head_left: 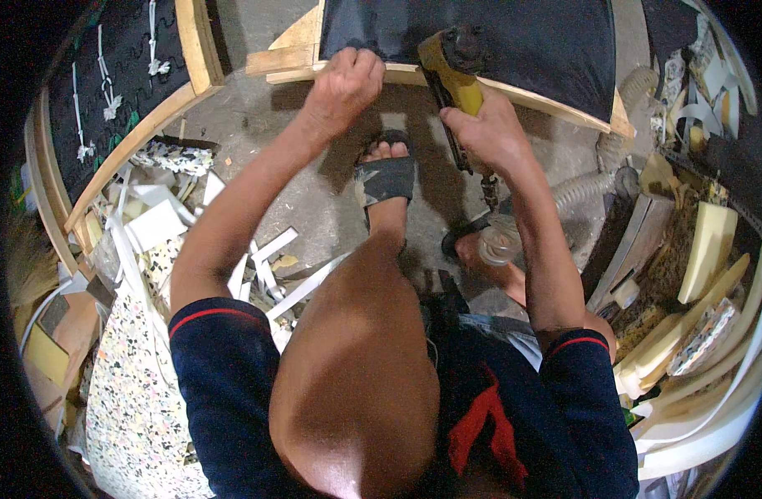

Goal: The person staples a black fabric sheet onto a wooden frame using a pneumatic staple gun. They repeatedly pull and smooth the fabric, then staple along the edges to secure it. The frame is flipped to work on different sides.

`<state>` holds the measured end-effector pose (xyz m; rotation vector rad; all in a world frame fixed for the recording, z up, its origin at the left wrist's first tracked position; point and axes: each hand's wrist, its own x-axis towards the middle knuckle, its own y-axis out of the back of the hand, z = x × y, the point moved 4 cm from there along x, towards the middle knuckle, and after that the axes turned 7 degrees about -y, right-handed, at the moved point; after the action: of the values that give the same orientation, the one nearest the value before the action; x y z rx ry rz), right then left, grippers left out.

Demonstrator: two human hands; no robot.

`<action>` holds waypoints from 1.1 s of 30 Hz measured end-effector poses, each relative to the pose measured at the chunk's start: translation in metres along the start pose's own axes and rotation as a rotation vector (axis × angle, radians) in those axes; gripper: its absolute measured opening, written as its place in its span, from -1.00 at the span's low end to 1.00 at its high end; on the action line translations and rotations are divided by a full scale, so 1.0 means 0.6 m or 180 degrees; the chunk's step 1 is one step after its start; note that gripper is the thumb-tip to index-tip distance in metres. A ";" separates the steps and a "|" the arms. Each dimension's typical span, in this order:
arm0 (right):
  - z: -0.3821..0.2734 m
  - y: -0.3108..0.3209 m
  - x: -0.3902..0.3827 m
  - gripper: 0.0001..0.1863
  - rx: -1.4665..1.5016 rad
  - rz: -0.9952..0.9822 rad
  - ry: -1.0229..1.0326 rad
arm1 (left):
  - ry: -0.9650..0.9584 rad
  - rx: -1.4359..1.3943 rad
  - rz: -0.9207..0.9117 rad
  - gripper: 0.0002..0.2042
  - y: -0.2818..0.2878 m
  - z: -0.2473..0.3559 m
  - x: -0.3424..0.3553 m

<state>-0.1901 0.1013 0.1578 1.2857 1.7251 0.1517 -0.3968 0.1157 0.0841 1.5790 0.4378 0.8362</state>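
A piece of black fabric (522,46) lies over a curved wooden frame (551,104) at the far side. My left hand (345,90) is closed in a fist at the fabric's near edge, over the frame's rail; the fingertips are hidden, and it appears to grip the cloth. My right hand (487,133) is wrapped around the handle of a yellow and black air staple gun (454,71). The gun's head is over the fabric, close to the rail, to the right of my left hand. Its hose fitting hangs below my right wrist.
Another wooden frame (140,137) with black webbing and tied white cords stands at the left. Foam scraps (152,208) and a speckled foam sheet (135,391) cover the left floor. Foam strips (709,249) pile up at the right, near a clear ribbed hose (584,190).
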 end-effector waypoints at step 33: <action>0.029 0.172 -0.082 -0.62 0.0036 -0.0068 0.0148 | 0.1217 -0.0952 0.0959 -0.60 -0.008 0.032 -0.053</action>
<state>-0.1069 0.1004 0.2380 1.2804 1.7810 0.1607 -0.4030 0.0812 0.0710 1.2223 0.3280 1.3804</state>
